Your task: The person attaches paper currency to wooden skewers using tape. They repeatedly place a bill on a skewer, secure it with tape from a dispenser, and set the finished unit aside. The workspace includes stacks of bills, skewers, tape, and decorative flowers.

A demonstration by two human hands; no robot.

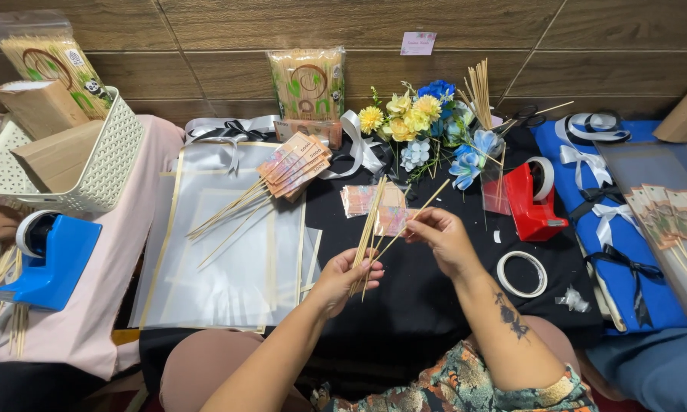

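The left hand (349, 276) was closed around a bundle of wooden skewers (368, 231), fingers clamped on its lower part, with the sticks rising toward 12 o'clock over the black cloth (427, 282) covering the desk. The right hand (440, 236), at 2 o'clock from the left hand, pinched a single skewer (414, 219) between thumb and fingers, fingers together on it; that stick slanted from 7 o'clock to 1 o'clock. Folded banknotes (370, 200) lay on the cloth just behind the bundle. A fan of banknotes on skewers (281, 174) lay at 10 o'clock on clear wrapping sheets (229, 259). A red tape dispenser (532, 200) stood at 2 o'clock, a tape roll (522, 274) at 3 o'clock, artificial flowers (423, 126) at 12 o'clock, and a blue tape dispenser (48, 255) at 9 o'clock.
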